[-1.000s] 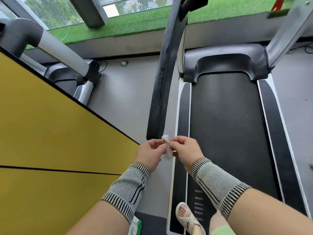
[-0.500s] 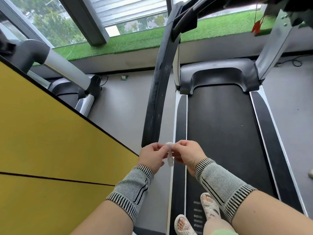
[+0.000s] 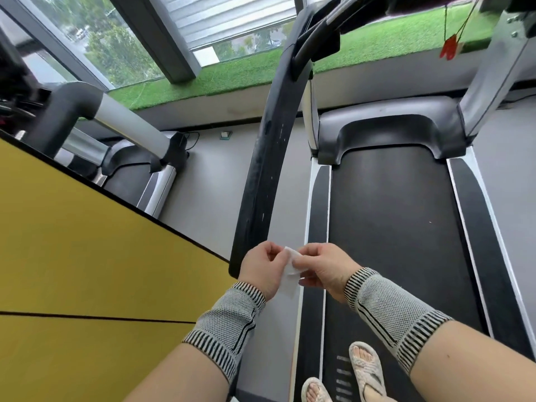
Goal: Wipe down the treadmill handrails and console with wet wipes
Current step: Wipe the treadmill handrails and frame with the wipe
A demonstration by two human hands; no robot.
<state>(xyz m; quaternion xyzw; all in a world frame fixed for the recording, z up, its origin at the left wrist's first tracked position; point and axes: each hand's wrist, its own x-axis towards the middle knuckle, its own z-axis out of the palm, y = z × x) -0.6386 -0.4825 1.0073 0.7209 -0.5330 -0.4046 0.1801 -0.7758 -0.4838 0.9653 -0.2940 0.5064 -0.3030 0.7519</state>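
The left hand [image 3: 262, 271] and right hand [image 3: 324, 269] meet in front of the body, both pinching a small white wet wipe [image 3: 291, 271] that hangs between their fingertips. Just beyond the left hand the black handrail [image 3: 268, 169] rises away. Beyond the right hand lies the treadmill belt [image 3: 391, 221].
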